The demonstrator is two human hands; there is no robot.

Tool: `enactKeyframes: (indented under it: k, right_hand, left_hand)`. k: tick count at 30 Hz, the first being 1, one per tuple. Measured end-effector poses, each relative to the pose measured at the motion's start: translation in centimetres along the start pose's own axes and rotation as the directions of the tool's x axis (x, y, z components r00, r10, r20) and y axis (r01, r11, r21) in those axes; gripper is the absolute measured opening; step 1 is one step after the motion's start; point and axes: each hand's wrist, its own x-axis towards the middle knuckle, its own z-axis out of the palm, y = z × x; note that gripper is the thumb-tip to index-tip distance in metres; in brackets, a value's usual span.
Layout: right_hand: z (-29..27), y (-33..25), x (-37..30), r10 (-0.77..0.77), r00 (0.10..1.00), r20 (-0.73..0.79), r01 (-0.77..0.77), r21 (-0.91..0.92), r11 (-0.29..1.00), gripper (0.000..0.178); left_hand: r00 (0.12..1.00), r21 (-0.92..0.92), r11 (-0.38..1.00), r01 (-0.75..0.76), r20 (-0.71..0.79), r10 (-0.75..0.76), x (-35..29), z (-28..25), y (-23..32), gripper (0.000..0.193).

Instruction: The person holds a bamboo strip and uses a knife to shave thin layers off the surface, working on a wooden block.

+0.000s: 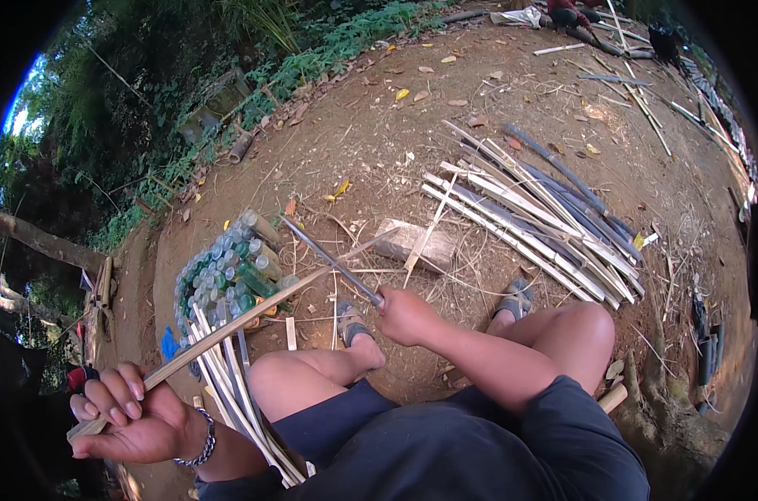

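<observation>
My left hand point(133, 417), a chain bracelet at its wrist, has its fingers curled round the near end of a long bamboo strip point(229, 328). The strip slants up and away to the right, its far end over a short wooden block point(433, 250). My right hand point(406, 316) is closed round the handle end of a long knife point(325, 255), whose narrow blade points far left. In the picture the blade crosses the strip just beyond my right fist; whether they touch I cannot tell. Beside my left leg leans a bundle of pale bamboo strips point(229, 386).
Left of my feet lies a heap of clear and green bottles point(229, 271). A pile of split bamboo point(546, 213) covers the ground at the right. Shavings and dry leaves litter the dirt. Tree roots point(663, 417) rise at the near right; green plants point(337, 50) edge the far side.
</observation>
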Motion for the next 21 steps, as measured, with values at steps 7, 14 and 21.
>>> enactKeyframes:
  k: [7,14,21]
  right_hand:
    - [0.6,7.0,4.5,0.065,0.998,0.026,-0.066,0.028,0.997,0.027]
    - [4.1,8.8,5.5,-0.027,0.995,0.094,0.016,0.108,0.994,0.032]
    - [0.8,12.4,11.1,0.196,0.98,0.023,-0.197,0.08,0.977,0.03]
  left_hand:
    - [0.997,0.047,0.999,0.014,-0.082,-0.01,1.0,-0.7,-0.2,0.042]
    - [0.997,-0.017,0.998,0.069,0.021,-0.068,3.4,-2.0,-1.1,0.038]
    - [0.995,0.014,0.996,0.092,-0.042,-0.091,5.2,-2.4,-1.8,0.037]
